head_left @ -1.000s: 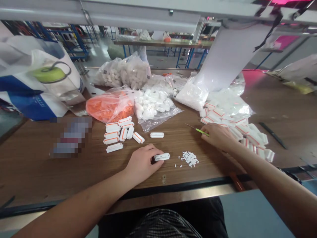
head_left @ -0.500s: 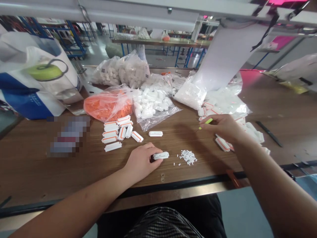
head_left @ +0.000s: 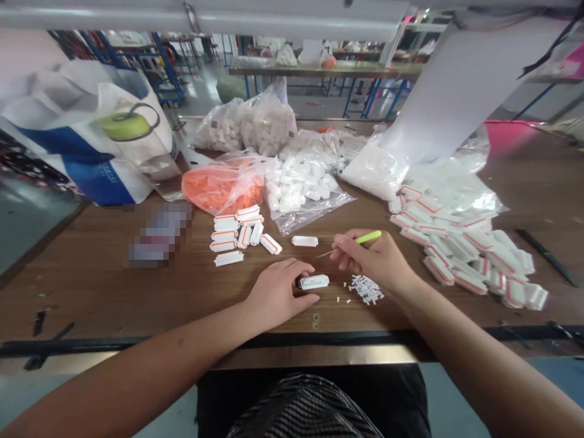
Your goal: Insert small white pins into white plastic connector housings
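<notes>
My left hand (head_left: 278, 295) rests on the wooden table (head_left: 91, 286) near its front edge, fingers closed round a small white plastic connector (head_left: 313, 281). My right hand (head_left: 376, 258) is just to the right of it, pinching a thin pick with a green handle (head_left: 367, 238); the metal tip points left, above the connector. A little heap of tiny white pieces (head_left: 365, 289) lies under my right wrist. One loose white connector (head_left: 305, 241) sits behind my hands.
A cluster of white-and-orange connectors (head_left: 239, 234) lies left of centre, a bigger pile (head_left: 460, 249) at the right. Clear bags of orange parts (head_left: 219, 185) and white parts (head_left: 303, 182) stand behind. A blue-and-white bag (head_left: 91, 152) fills the far left. A black strip (head_left: 547, 255) lies far right.
My right hand picked up the green-handled pick beside the right pile and carried it left to the connector. My left hand kept its hold. The view shifted slightly.
</notes>
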Tool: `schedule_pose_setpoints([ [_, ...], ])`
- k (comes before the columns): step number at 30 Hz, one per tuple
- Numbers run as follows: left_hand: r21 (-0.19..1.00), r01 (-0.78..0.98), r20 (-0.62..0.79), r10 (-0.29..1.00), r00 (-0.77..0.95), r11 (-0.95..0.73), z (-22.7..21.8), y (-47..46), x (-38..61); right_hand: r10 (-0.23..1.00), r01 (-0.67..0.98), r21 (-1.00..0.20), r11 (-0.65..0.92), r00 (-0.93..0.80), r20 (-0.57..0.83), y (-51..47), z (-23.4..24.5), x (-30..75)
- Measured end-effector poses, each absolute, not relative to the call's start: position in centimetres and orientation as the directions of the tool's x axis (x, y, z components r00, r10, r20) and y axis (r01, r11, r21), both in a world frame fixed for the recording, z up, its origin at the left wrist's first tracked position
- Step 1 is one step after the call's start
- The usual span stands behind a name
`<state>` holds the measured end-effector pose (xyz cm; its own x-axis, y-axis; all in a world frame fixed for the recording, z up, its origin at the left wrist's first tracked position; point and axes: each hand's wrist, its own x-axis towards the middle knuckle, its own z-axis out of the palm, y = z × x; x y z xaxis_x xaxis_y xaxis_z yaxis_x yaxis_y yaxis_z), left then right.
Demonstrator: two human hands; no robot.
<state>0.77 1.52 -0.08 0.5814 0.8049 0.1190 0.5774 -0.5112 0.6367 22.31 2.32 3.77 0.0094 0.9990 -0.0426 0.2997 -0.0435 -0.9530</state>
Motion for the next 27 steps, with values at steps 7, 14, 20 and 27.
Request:
schedule_pose_setpoints([
  [7,0.681,0.535,0.139,0.805,0.577,-0.5,-0.4,1.6,0.1,0.994,0.168,-0.985,-0.03,-0.096,-0.047,1.0,1.6,19.8],
  [14,0.674,0.481,0.251,0.787,0.564,-0.56,-1.0,1.2,0.1,0.997,0.235,-0.972,-0.003,-0.076,-0.021,0.6,1.5,19.5],
  [20,0.672,0.489,0.249,0.792,0.558,-0.556,-0.9,1.2,0.3,0.998,0.262,-0.965,0.008,-0.055,-0.007,0.3,1.3,19.4],
  [27,0.678,0.494,0.233,0.797,0.557,-0.544,-0.9,1.2,0.4,0.999,0.26,-0.965,-0.001,-0.047,-0.013,0.3,1.2,19.4],
])
